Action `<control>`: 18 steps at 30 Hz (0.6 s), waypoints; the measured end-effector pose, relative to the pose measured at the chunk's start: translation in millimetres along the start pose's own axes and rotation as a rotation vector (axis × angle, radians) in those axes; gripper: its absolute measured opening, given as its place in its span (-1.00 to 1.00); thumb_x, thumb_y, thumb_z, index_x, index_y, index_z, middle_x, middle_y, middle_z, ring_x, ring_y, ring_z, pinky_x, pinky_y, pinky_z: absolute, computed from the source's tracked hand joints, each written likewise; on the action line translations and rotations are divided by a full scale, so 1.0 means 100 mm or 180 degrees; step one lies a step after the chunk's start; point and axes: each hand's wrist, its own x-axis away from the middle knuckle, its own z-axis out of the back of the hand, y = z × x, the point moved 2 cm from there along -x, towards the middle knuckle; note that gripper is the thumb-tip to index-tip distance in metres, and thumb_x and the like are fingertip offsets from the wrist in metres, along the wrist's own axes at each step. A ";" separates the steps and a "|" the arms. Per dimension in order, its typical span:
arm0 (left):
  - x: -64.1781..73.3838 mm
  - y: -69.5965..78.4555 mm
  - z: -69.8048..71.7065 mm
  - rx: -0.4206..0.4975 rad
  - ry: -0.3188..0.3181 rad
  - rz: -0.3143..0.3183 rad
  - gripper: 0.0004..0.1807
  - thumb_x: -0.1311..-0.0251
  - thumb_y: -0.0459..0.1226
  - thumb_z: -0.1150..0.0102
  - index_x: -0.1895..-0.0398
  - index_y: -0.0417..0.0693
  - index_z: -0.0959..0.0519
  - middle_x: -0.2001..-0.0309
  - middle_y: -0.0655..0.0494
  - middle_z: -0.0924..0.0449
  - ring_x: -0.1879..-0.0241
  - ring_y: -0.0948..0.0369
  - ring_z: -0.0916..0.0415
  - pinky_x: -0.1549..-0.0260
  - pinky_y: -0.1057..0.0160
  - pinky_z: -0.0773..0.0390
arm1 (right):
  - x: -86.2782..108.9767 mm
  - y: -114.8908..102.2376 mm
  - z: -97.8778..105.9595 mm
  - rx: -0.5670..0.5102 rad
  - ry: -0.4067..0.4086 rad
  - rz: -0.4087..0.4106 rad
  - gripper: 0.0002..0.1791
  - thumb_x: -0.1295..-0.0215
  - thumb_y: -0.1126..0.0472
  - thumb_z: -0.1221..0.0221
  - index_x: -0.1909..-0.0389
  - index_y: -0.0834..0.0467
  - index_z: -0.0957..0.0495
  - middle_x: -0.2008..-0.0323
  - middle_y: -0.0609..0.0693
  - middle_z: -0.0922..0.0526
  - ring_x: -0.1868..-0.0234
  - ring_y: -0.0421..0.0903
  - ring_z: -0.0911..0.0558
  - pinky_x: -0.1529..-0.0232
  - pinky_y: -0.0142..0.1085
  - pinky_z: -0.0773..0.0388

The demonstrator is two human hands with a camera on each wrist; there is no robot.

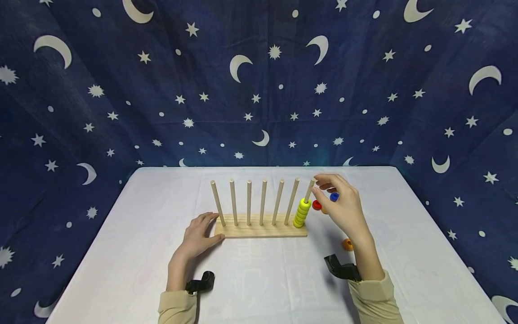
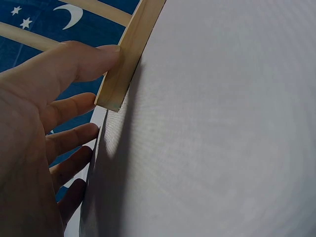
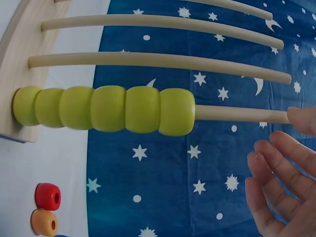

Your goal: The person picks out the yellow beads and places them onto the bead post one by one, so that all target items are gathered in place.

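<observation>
A wooden peg stand [image 1: 259, 231] with several upright pegs stands mid-table. My left hand [image 1: 198, 236] holds its left end, thumb along the front edge and index finger round the back corner; the left wrist view shows the thumb [image 2: 101, 61] against the wood. Several yellow beads [image 1: 302, 212] are stacked on the rightmost peg [image 3: 242, 113], reaching roughly halfway up it. At that peg's top is my right hand [image 1: 344, 204], its thumb touching the tip and the other fingers loosely bent, apart from the peg. No bead shows in the right hand.
Beyond the stand's right end lie a red bead [image 1: 317, 205], a blue bead [image 1: 334, 196] and an orange bead [image 3: 44, 222], partly behind the right hand in the head view. Another orange bead [image 1: 347, 244] lies nearer, beside the right wrist. A starry cloth [image 1: 259, 90] hangs behind the table.
</observation>
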 end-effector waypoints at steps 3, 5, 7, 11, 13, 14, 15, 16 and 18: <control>0.00 -0.01 0.00 -0.0002 -0.0011 0.0004 -0.28 -0.09 -0.02 -0.30 -0.33 0.01 -0.34 -0.40 -0.13 -0.23 -0.41 -0.18 -0.08 -0.27 -0.32 -0.12 | 0.03 0.05 0.00 0.0014 0.0039 -0.0033 -0.70 -0.26 0.17 -0.25 0.00 0.12 -0.59 0.13 0.04 -0.66 0.14 -0.05 -0.60 0.13 -0.37 -0.45; -0.01 -0.01 0.00 -0.0004 -0.0021 0.0012 -0.27 -0.09 -0.01 -0.30 -0.33 0.01 -0.34 -0.40 -0.13 -0.22 -0.41 -0.18 -0.07 -0.28 -0.32 -0.12 | 0.05 0.10 0.01 0.0011 0.0062 -0.0070 -0.69 -0.26 0.17 -0.25 -0.01 0.12 -0.59 0.13 0.03 -0.66 0.15 -0.06 -0.60 0.12 -0.40 -0.45; -0.01 -0.01 0.00 -0.0015 -0.0023 0.0015 -0.27 -0.09 -0.01 -0.30 -0.34 0.01 -0.34 -0.41 -0.13 -0.22 -0.42 -0.18 -0.07 -0.29 -0.32 -0.11 | 0.07 0.14 0.01 0.0017 0.0085 -0.0099 -0.69 -0.26 0.17 -0.24 -0.01 0.12 -0.59 0.13 0.03 -0.66 0.15 -0.06 -0.59 0.11 -0.40 -0.46; -0.01 -0.01 0.00 -0.0016 -0.0025 0.0024 -0.27 -0.09 -0.01 -0.29 -0.34 0.01 -0.33 -0.41 -0.13 -0.21 -0.42 -0.18 -0.06 -0.29 -0.32 -0.09 | 0.10 0.23 0.03 0.0009 0.0147 -0.0119 -0.69 -0.26 0.17 -0.24 -0.01 0.13 -0.59 0.15 0.05 -0.67 0.17 -0.07 -0.60 0.09 -0.42 -0.47; -0.01 -0.01 0.00 -0.0017 -0.0024 0.0028 -0.27 -0.09 -0.01 -0.29 -0.34 0.02 -0.33 -0.41 -0.13 -0.21 -0.42 -0.18 -0.06 -0.29 -0.32 -0.10 | 0.10 0.29 0.03 0.0000 0.0176 -0.0127 -0.70 -0.26 0.19 -0.24 0.00 0.14 -0.59 0.16 0.06 -0.67 0.18 -0.07 -0.60 0.10 -0.45 -0.46; -0.01 -0.01 0.00 -0.0016 -0.0024 0.0029 -0.27 -0.09 -0.01 -0.29 -0.34 0.02 -0.33 -0.41 -0.13 -0.21 -0.42 -0.18 -0.06 -0.29 -0.32 -0.10 | 0.11 0.31 0.04 0.0003 0.0180 -0.0152 -0.70 -0.27 0.18 -0.23 -0.01 0.14 -0.59 0.16 0.06 -0.68 0.17 -0.07 -0.60 0.09 -0.44 -0.46; -0.01 -0.01 0.00 -0.0016 -0.0024 0.0031 -0.27 -0.09 -0.01 -0.29 -0.34 0.02 -0.33 -0.41 -0.13 -0.21 -0.42 -0.18 -0.06 -0.29 -0.32 -0.10 | 0.11 0.34 0.04 0.0011 0.0186 -0.0174 -0.70 -0.28 0.18 -0.23 -0.01 0.14 -0.59 0.16 0.06 -0.68 0.17 -0.07 -0.60 0.09 -0.44 -0.46; -0.01 -0.01 0.00 -0.0016 -0.0025 0.0031 -0.27 -0.09 -0.01 -0.29 -0.34 0.02 -0.33 -0.41 -0.13 -0.21 -0.42 -0.18 -0.06 -0.29 -0.32 -0.11 | 0.12 0.37 0.04 0.0018 0.0190 -0.0203 -0.70 -0.28 0.18 -0.23 -0.01 0.14 -0.58 0.16 0.06 -0.68 0.16 -0.07 -0.60 0.08 -0.41 -0.47; -0.01 -0.01 0.00 -0.0017 -0.0027 0.0029 -0.27 -0.09 -0.01 -0.29 -0.34 0.01 -0.33 -0.41 -0.13 -0.21 -0.41 -0.18 -0.07 -0.28 -0.31 -0.12 | 0.12 0.42 0.04 0.0047 0.0200 -0.0251 -0.70 -0.28 0.18 -0.22 -0.02 0.15 -0.58 0.15 0.07 -0.68 0.15 -0.06 -0.61 0.06 -0.37 -0.48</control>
